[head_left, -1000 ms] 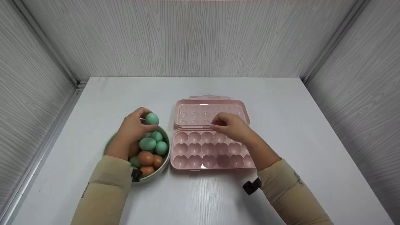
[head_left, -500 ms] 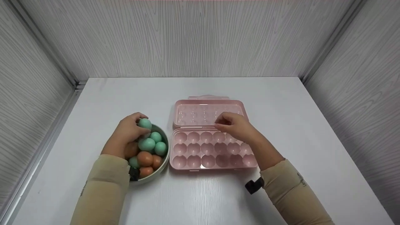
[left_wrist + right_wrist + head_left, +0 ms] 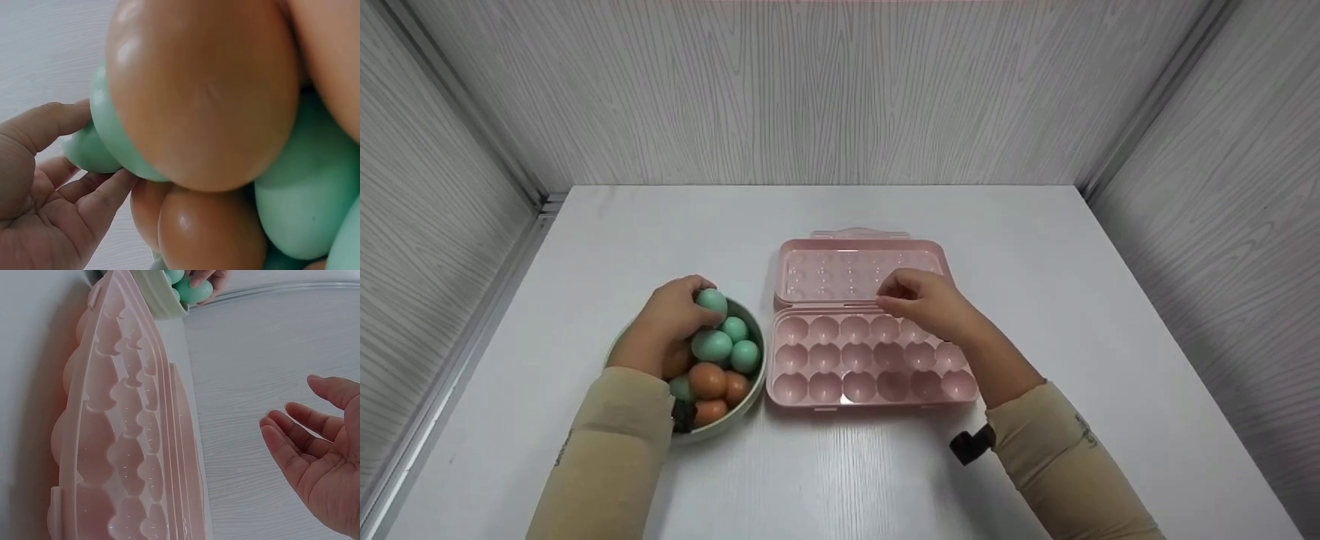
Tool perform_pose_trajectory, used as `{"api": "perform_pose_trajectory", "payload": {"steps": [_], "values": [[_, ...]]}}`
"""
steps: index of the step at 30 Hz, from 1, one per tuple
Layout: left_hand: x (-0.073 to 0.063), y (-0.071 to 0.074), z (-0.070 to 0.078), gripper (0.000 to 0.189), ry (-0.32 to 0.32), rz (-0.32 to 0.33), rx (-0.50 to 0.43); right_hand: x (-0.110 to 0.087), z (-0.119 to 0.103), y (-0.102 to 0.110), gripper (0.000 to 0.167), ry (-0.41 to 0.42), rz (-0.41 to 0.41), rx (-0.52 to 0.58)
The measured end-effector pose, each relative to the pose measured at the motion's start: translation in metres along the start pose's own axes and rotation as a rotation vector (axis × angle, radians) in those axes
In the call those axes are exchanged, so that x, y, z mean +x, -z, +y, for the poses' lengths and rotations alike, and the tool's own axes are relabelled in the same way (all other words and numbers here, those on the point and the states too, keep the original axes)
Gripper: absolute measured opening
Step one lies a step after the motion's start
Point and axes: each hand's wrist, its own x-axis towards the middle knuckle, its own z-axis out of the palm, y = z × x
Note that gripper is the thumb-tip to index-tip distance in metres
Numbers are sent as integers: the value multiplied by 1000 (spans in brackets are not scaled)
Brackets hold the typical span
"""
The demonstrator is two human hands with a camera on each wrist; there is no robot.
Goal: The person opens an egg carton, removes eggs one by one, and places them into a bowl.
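Observation:
At the far rim of a pale green bowl [image 3: 756, 401], my left hand [image 3: 671, 309] pinches a blue-green egg [image 3: 711, 301] between thumb and fingers. The same egg [image 3: 194, 291] appears beside the bowl's rim at the top of the right wrist view. In the left wrist view, a big brown egg [image 3: 202, 95] covers part of the green ones. My right hand [image 3: 926, 304] hovers over the hinge side of a pink egg carton [image 3: 840, 405], fingers loosely bent and holding nothing. The carton lies with its lid [image 3: 851, 274] folded back, and its visible cups hold no eggs.
Several more green eggs [image 3: 712, 346] and brown eggs [image 3: 708, 380] fill the bowl, which stands close to the carton's left side. Both sit on a white table [image 3: 840, 480]. Grey wood-grain panels [image 3: 825, 90] enclose the back and sides.
My left hand has moved left and toward me with the green egg, down to the bowl's rim. My right hand has shifted slightly right.

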Motion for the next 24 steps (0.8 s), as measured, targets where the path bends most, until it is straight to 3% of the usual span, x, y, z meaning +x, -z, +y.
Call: {"api": "perform_pose_trajectory", "payload": {"steps": [7, 15, 17, 22, 24], "values": [[-3, -2, 1, 47, 23, -10, -71, 0, 0, 0, 10, 4, -1, -29], [-8, -1, 1, 44, 70, -45, -177, 1, 0, -2, 14, -17, -9, -55], [-8, 2, 0, 48, 57, -47, -137, 1, 1, -2, 16, -17, -12, -61], [-11, 9, -1, 47, 6, -34, 69, 1, 2, -1, 15, -23, -16, -53], [-11, 9, -1, 44, 15, -39, 72, 1, 2, 0, 14, -23, -15, -39]]}}
